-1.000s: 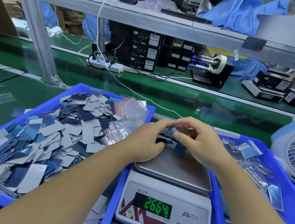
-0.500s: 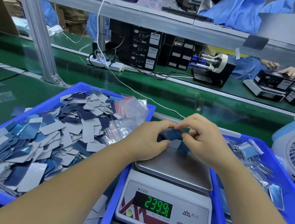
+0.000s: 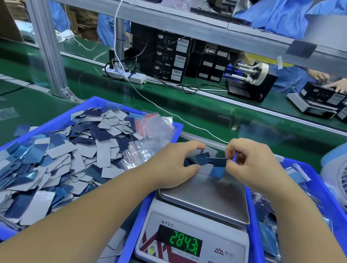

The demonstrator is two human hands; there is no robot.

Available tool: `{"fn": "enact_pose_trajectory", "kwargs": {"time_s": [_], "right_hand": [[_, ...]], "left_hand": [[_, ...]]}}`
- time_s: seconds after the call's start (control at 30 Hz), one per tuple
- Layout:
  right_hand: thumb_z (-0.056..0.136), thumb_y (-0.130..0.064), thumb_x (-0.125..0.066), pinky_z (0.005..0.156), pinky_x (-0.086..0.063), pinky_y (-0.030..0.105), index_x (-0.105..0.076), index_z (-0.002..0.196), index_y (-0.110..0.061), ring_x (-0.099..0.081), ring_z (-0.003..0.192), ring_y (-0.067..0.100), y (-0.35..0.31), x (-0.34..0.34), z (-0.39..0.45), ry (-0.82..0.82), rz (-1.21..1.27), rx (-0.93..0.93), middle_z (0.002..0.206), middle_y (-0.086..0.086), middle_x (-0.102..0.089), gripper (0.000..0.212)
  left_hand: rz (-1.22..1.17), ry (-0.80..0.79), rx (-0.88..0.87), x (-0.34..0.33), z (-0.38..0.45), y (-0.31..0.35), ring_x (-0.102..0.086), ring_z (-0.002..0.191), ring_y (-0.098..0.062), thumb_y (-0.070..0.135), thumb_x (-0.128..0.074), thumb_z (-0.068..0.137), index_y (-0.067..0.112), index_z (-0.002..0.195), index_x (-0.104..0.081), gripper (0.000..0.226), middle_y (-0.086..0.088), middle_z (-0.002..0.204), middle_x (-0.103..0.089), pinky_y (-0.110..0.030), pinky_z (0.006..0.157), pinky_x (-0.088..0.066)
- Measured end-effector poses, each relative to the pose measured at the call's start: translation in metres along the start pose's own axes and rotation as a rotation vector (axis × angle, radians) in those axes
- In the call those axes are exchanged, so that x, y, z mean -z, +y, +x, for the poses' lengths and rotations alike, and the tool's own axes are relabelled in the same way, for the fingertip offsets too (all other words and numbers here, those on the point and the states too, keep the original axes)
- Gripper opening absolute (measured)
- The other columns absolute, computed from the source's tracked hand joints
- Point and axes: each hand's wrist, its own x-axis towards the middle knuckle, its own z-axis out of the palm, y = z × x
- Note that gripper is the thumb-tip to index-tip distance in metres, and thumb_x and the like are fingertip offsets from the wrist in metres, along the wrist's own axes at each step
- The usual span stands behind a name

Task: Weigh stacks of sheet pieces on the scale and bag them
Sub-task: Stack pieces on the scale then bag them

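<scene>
Surface (image 3: 221,118): a green belt-like surface is seen carrying the bins and the scale.
Left bin (image 3: 80,113): a blue bin is heaped with loose sheet pieces (image 3: 67,156), dark blue on one face and pale grey on the other; a bundle of clear zip bags (image 3: 153,134) with red strips is lying at its far right corner.
Right bin (image 3: 318,184): a second blue bin is placed around the scale; filled bags (image 3: 268,238) are seen inside it on the right.
Scale (image 3: 204,198): a steel pan is set directly before the person, with a green display (image 3: 183,243) that appears to read 284.3, though the last digit is unclear.
Stack (image 3: 205,162): a small fanned bundle of pieces is held at the far edge of the pan, between the two hands; its long axis runs left to right. Whether it rests on the pan cannot be told.
Left hand (image 3: 176,164): fingers are curled round the left part of the stack, thumb below.
Right hand (image 3: 255,166): one dark blue piece is pinched at its right end by the fingertips (image 3: 229,163), its left end meeting the stack.
Deciding relation: the stack lies straight ahead and is reached equally by both hands; the coming move is judged to be a single piece being added or drawn off sideways.
Risk: the fanned pieces could slip apart if the left grip is eased.
</scene>
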Motion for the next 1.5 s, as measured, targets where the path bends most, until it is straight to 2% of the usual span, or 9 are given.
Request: {"fn": "enact_pose_trajectory", "kwargs": {"time_s": [0.3,0.5,0.67,0.73,0.93,1.03,1.2,1.33,1.5], "right_hand": [[0.079,-0.007,-0.077,0.053,-0.038,0.009,-0.063,0.072,-0.029,-0.051,0.054,0.001,-0.006,0.002,-0.004,-0.025,0.129,-0.033,0.060,-0.020,-0.060,0.027],[0.084,-0.001,-0.074,0.059,-0.037,0.008,-0.073,0.081,-0.027,-0.054,0.062,0.003,-0.004,0.012,-0.004,0.075,0.186,-0.011,0.067,-0.021,-0.062,0.027],[0.082,0.006,-0.071,0.052,-0.041,0.013,-0.068,0.077,-0.020,-0.052,0.051,0.004,-0.002,0.017,-0.006,0.184,0.542,-0.040,0.058,-0.011,-0.061,0.027],[0.079,0.002,-0.073,0.053,-0.040,0.012,-0.068,0.074,-0.023,-0.051,0.052,0.001,-0.008,0.011,-0.005,0.076,0.458,-0.008,0.060,-0.012,-0.062,0.026],[0.077,-0.010,-0.076,0.059,-0.037,0.013,-0.063,0.069,-0.028,-0.053,0.067,0.008,-0.014,-0.014,0.001,0.013,0.075,0.023,0.072,-0.010,-0.056,0.024],[0.077,-0.019,-0.080,0.061,-0.037,0.019,-0.062,0.067,-0.032,-0.051,0.069,0.005,-0.009,-0.014,0.001,-0.019,0.071,-0.029,0.081,-0.009,-0.053,0.025],[0.074,-0.025,-0.086,0.063,-0.038,0.024,-0.060,0.064,-0.028,-0.050,0.064,0.004,-0.013,-0.020,0.003,-0.028,0.051,-0.039,0.080,-0.007,-0.055,0.028],[0.074,-0.030,-0.085,0.057,-0.040,0.017,-0.060,0.066,-0.028,-0.052,0.057,0.006,-0.013,-0.015,0.001,-0.020,0.160,-0.056,0.077,-0.010,-0.057,0.027],[0.085,-0.015,-0.076,0.058,-0.037,0.011,-0.068,0.092,-0.037,-0.048,0.057,0.007,-0.016,-0.016,0.003,0.089,0.204,-0.033,0.078,-0.018,-0.062,0.024]], "left_hand": [[-0.011,-0.025,-0.007,0.000,0.000,0.000,-0.052,0.080,0.018,0.025,-0.067,0.091,0.036,0.128,-0.056,0.040,0.020,0.111,-0.063,-0.002,0.069,-0.034],[-0.042,0.002,0.035,0.000,0.001,0.000,-0.052,0.071,0.008,0.017,-0.065,0.092,0.040,0.109,-0.060,0.029,0.020,0.084,-0.061,-0.007,0.062,-0.035],[-0.061,0.003,0.064,0.000,0.000,0.001,-0.060,0.086,-0.005,0.019,-0.066,0.093,0.040,0.119,-0.059,0.035,0.013,0.102,-0.066,-0.014,0.077,-0.045],[-0.057,-0.004,0.072,0.000,0.000,0.002,-0.061,0.088,-0.011,0.018,-0.066,0.091,0.042,0.119,-0.057,0.038,0.012,0.103,-0.068,-0.022,0.080,-0.048],[-0.059,-0.057,0.060,0.003,-0.002,0.006,-0.055,0.083,0.012,0.014,-0.061,0.085,0.041,0.128,-0.050,0.051,0.028,0.097,-0.059,-0.006,0.068,-0.039],[-0.052,-0.118,0.077,0.005,-0.003,0.010,-0.060,0.094,-0.013,0.019,-0.055,0.079,0.048,0.130,-0.042,0.060,0.011,0.124,-0.057,-0.029,0.086,-0.050],[-0.065,-0.124,0.071,0.002,-0.003,0.009,-0.054,0.092,0.006,0.033,-0.056,0.075,0.053,0.127,-0.039,0.058,0.015,0.124,-0.054,-0.020,0.074,-0.043],[-0.015,-0.061,0.028,-0.001,0.000,0.005,-0.055,0.110,-0.011,0.033,-0.065,0.091,0.047,0.129,-0.043,0.046,0.013,0.127,-0.058,-0.030,0.094,-0.045],[0.006,-0.038,0.012,-0.002,0.001,0.004,-0.055,0.114,-0.013,0.030,-0.064,0.093,0.050,0.140,-0.034,0.059,0.011,0.135,-0.057,-0.032,0.098,-0.044]]}}
